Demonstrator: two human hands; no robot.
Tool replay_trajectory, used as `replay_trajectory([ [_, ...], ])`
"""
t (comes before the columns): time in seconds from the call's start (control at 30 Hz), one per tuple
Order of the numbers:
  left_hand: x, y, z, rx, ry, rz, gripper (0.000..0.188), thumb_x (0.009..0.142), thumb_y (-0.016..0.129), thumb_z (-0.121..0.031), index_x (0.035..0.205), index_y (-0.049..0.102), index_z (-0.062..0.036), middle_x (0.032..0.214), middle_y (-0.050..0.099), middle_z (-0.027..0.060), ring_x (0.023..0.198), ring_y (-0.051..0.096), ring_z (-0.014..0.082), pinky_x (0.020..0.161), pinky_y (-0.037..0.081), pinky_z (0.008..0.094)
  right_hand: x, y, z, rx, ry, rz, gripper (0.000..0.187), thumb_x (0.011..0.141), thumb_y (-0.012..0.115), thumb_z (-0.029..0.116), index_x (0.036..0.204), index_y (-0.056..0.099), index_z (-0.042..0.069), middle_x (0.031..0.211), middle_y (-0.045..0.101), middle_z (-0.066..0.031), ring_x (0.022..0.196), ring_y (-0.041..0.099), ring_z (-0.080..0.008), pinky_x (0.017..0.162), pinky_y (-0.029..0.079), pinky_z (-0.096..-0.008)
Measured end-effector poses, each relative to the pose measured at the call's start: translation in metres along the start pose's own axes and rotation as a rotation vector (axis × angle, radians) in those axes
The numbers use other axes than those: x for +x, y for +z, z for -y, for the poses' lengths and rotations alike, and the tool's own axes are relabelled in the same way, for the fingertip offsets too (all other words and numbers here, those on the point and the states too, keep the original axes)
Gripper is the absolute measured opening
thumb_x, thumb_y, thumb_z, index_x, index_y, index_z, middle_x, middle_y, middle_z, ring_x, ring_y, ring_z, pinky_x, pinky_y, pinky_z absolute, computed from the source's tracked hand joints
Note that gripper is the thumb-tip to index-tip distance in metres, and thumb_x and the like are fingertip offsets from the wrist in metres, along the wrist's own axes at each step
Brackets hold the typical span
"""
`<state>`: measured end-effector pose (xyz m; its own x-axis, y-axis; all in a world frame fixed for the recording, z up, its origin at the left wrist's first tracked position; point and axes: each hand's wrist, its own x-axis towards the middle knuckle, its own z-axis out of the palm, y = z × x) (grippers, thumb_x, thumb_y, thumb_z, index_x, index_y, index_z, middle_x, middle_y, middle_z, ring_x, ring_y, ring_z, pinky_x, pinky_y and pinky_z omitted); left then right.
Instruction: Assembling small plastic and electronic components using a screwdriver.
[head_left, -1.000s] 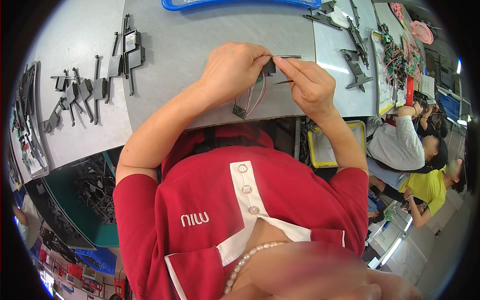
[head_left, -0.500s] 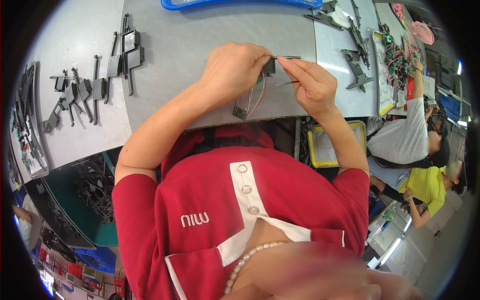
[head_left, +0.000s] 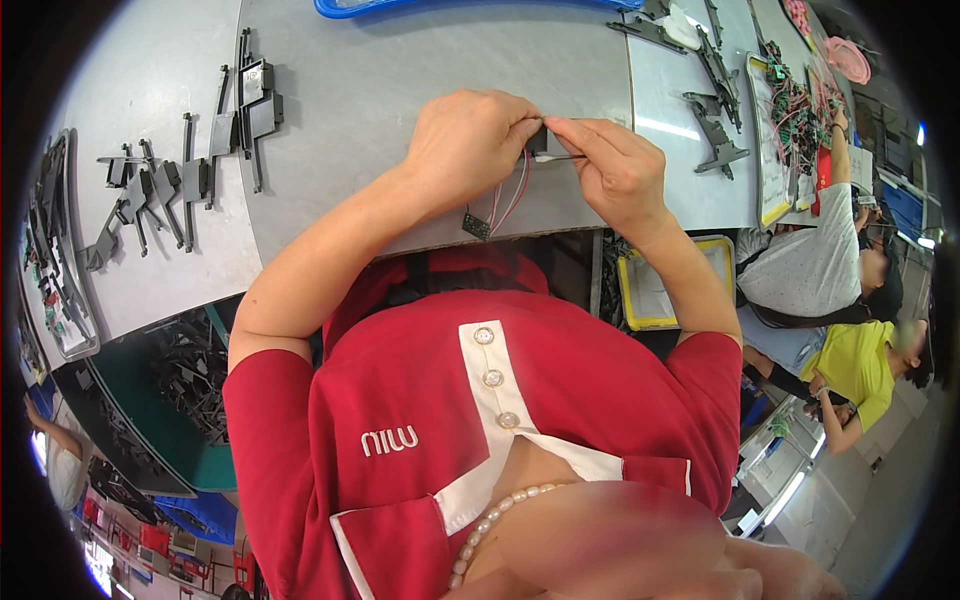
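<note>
Over the front part of the table, my left hand (head_left: 465,140) is closed in a pinch on a small black plastic part (head_left: 538,142), mostly hidden by the fingers. My right hand (head_left: 622,170) is closed too, its thumb and forefinger meeting the left fingertips at the top of that part. A thin metal tool (head_left: 560,157) sticks out of the right hand toward the part; its kind cannot be made out. Thin red and white wires (head_left: 522,188) hang below the left hand. On them dangles a small green circuit board (head_left: 476,227) near the table's front edge.
Several black plastic parts (head_left: 190,180) lie at the left, and more (head_left: 715,130) at the right. A blue tray (head_left: 400,8) stands at the far edge. A yellow-rimmed tray (head_left: 765,200) holds wired boards, with a co-worker's arm (head_left: 838,160) beside it. A dark-filled bin (head_left: 215,465) sits lower left.
My right hand has shifted slightly left, bringing its fingertips up against the left ones. The tool's tip now reaches the black part. The circuit board has swung slightly left.
</note>
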<state>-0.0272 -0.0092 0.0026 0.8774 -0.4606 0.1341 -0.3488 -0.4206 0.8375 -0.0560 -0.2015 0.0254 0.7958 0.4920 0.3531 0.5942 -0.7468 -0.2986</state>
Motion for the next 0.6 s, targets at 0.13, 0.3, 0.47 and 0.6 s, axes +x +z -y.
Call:
replay_trajectory([
  [0.13, 0.002, 0.001, 0.002, 0.013, -0.027, -0.009, 0.016, 0.083, 0.057, -0.013, 0.091, 0.068, -0.0053, 0.081, 0.066, 0.0108, 0.069, 0.062, 0.0284, 0.061, 0.047, 0.0355, 0.003, -0.001, -0.001, 0.255, 0.086, -0.045, 0.034, 0.075, 0.057, -0.002, 0.106, 0.064, 0.009, 0.075, 0.062, -0.0058, 0.063, 0.059, -0.0165, 0.055, 0.047, -0.0254],
  [0.3, 0.003, 0.006, 0.009, 0.063, -0.046, 0.001, 0.017, 0.083, 0.056, -0.014, 0.091, 0.068, -0.0063, 0.082, 0.066, 0.0106, 0.069, 0.062, 0.0291, 0.061, 0.047, 0.0369, 0.007, -0.031, -0.002, 0.512, 0.595, 0.336, 0.037, 0.089, 0.048, 0.010, 0.125, 0.054, 0.015, 0.064, 0.049, -0.0028, 0.061, 0.049, -0.0131, 0.058, 0.044, -0.0259],
  [0.47, 0.003, 0.005, 0.008, 0.091, -0.124, 0.032, 0.017, 0.082, 0.056, -0.014, 0.090, 0.069, -0.0067, 0.080, 0.066, 0.0106, 0.070, 0.062, 0.0297, 0.061, 0.047, 0.0370, 0.004, -0.028, 0.000, 0.314, 0.466, 0.404, 0.038, 0.089, 0.046, 0.009, 0.124, 0.055, 0.020, 0.064, 0.054, -0.0083, 0.060, 0.055, -0.0200, 0.060, 0.047, -0.0316],
  [0.6, 0.003, 0.006, 0.009, 0.098, -0.107, 0.022, 0.017, 0.082, 0.056, -0.015, 0.090, 0.069, -0.0066, 0.079, 0.066, 0.0106, 0.070, 0.062, 0.0298, 0.061, 0.047, 0.0371, 0.013, -0.027, 0.007, 0.176, 0.481, 0.503, 0.037, 0.088, 0.047, 0.008, 0.122, 0.056, 0.020, 0.062, 0.056, -0.0148, 0.057, 0.057, -0.0291, 0.059, 0.048, -0.0381],
])
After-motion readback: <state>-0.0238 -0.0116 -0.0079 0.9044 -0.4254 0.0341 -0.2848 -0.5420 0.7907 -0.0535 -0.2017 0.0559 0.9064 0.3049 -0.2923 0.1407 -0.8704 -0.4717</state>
